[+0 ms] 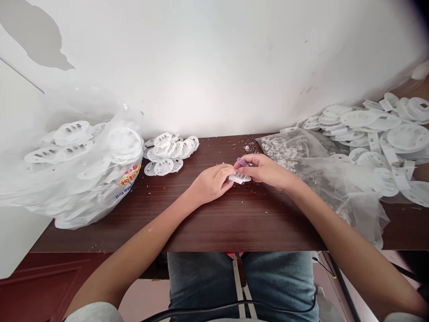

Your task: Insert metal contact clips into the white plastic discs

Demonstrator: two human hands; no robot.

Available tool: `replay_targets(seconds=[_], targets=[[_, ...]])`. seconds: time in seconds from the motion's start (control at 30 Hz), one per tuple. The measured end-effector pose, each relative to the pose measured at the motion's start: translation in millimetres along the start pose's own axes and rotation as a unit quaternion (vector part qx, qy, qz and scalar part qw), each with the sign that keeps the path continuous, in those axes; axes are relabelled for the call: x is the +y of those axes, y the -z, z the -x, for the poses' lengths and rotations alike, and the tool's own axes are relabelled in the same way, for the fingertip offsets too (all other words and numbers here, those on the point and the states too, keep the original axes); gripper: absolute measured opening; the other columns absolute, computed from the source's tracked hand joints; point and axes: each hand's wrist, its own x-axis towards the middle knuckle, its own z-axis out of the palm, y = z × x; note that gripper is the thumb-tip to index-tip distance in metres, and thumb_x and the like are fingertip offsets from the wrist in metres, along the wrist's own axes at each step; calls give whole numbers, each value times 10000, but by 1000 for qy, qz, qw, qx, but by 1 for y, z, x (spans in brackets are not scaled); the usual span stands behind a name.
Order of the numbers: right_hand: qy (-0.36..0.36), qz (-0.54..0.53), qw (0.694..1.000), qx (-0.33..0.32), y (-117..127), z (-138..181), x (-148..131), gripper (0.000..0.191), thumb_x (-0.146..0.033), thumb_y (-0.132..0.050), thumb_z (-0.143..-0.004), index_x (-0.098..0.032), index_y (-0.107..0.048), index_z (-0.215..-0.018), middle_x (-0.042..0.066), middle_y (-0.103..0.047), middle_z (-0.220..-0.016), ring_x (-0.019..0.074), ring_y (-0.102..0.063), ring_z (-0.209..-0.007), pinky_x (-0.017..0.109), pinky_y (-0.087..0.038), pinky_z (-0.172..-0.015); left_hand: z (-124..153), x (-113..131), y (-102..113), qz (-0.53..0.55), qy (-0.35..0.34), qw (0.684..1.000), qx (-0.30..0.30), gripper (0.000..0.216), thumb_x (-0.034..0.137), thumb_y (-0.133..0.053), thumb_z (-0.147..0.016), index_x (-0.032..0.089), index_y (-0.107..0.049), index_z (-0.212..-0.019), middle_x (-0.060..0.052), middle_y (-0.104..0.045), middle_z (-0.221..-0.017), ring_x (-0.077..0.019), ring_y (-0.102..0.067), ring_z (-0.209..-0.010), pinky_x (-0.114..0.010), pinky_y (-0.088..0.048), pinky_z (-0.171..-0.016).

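My left hand (210, 182) and my right hand (268, 171) meet over the middle of a dark wooden table (214, 223). Together they pinch a small white plastic disc (240, 179), my left fingers closed on its left edge. My right hand also grips a thin purple tool (243, 162) above the disc. A small pile of white slotted discs (169, 153) lies to the upper left of my hands. A clear bag of tiny metal pieces (290, 150) lies just right of my right hand.
A large clear plastic bag full of white discs (80, 170) fills the left side. Loose white discs and strips (378, 134) are heaped at the right. A white wall (214, 67) stands behind the table. Small metal bits are scattered near the back edge (247, 147).
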Motion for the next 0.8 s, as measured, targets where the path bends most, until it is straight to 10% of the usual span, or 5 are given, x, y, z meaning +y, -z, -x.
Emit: replay_targets(seconds=[0.57, 0.8], targets=[[-94, -187, 978, -12, -1, -5, 6, 226, -339, -796, -791, -200, -618, -800, -55, -459, -590, 65, -232, -460, 268, -115, -451, -4, 1, 7, -51, 12, 999, 15, 445, 123, -601, -971, 203, -542, -1406, -135, -751, -1283, -245, -757, -1160, -388, -644, -954], [-90, -215, 972, 32, 6, -8, 8, 179, -269, -727, -806, -197, -575, -744, -54, -421, -589, 61, -228, -450, 269, -117, -455, -7, -4, 13, -102, 162, 981, 21, 326, 190, -511, -1038, 156, -698, -1303, -143, -792, -1228, -295, -765, -1100, -479, -594, -966]])
